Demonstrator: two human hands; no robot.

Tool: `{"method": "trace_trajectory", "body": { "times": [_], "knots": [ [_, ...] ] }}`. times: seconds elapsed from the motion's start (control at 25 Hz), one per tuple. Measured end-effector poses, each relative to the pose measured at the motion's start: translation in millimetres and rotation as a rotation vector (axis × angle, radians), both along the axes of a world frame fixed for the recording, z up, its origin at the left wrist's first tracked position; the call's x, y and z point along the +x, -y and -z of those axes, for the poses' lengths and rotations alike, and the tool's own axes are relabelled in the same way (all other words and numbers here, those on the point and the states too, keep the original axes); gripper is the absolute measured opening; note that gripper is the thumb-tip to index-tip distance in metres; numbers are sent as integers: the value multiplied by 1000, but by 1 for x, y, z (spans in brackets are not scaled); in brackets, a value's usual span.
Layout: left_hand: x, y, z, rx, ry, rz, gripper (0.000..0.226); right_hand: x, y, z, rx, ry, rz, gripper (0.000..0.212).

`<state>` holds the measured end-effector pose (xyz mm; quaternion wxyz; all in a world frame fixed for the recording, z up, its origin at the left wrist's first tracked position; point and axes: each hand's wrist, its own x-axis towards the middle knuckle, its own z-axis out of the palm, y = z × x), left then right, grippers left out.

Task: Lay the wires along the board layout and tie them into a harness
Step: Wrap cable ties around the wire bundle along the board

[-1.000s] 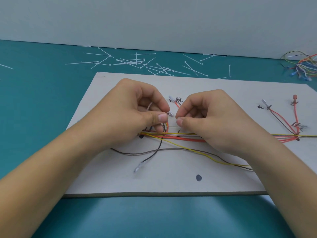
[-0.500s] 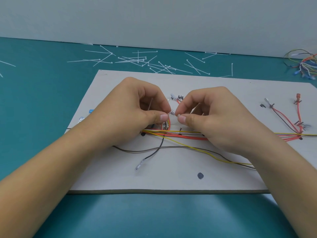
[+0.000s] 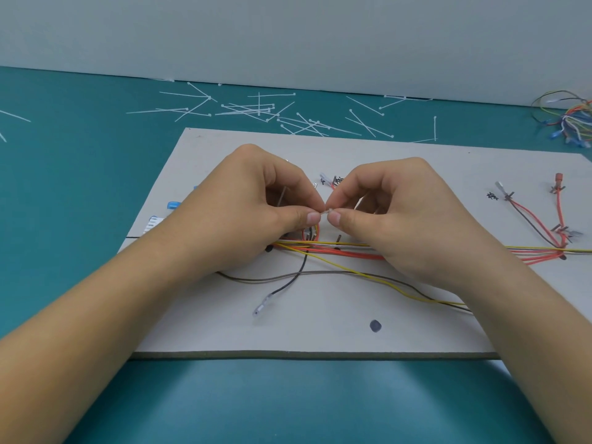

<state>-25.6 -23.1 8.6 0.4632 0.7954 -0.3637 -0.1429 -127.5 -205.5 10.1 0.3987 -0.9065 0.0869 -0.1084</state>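
A grey layout board (image 3: 400, 331) lies on the teal table. Red, yellow and grey wires (image 3: 346, 251) run left to right across its middle. My left hand (image 3: 256, 213) and my right hand (image 3: 400, 216) meet above this bundle. Both pinch a small white cable tie (image 3: 324, 212) between thumb and forefinger; the tie loops down around the wires. A black wire with a clear terminal (image 3: 261, 307) trails toward the board's front. At the right, tied red and dark branches (image 3: 559, 232) fan out.
Several loose white cable ties (image 3: 256, 108) are scattered on the table behind the board. A bunch of spare coloured wires (image 3: 573, 121) lies at the far right. Blue and white connectors (image 3: 153, 221) sit at the board's left edge.
Both hands have shifted slightly; the fingertips have come closer together on the tie. The wires on the board have not moved.
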Motion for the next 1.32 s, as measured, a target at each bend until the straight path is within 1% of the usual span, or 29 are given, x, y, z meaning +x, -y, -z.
{"method": "trace_trajectory", "body": {
  "times": [0.16,0.28,0.4,0.68,0.88,1.12,1.32],
  "knots": [
    [-2,1,0,-12,11,2,13,0,0,0,-6,-9,-6,11],
    [-5,2,0,-37,6,12,14,-1,-3,-2,-52,-27,-46,12],
    [-7,3,-1,-50,53,9,17,-2,-3,-3,-70,-10,-63,13],
    [-8,4,0,-47,77,-38,12,0,-1,-2,42,3,-15,13],
    [-8,3,0,-36,75,-29,14,-2,-6,-5,40,-37,-29,15],
    [-10,3,1,-8,129,-35,8,1,-8,-4,79,-36,11,18],
    [-11,3,3,20,208,3,7,2,-10,-4,106,-46,21,15]
  ]
}}
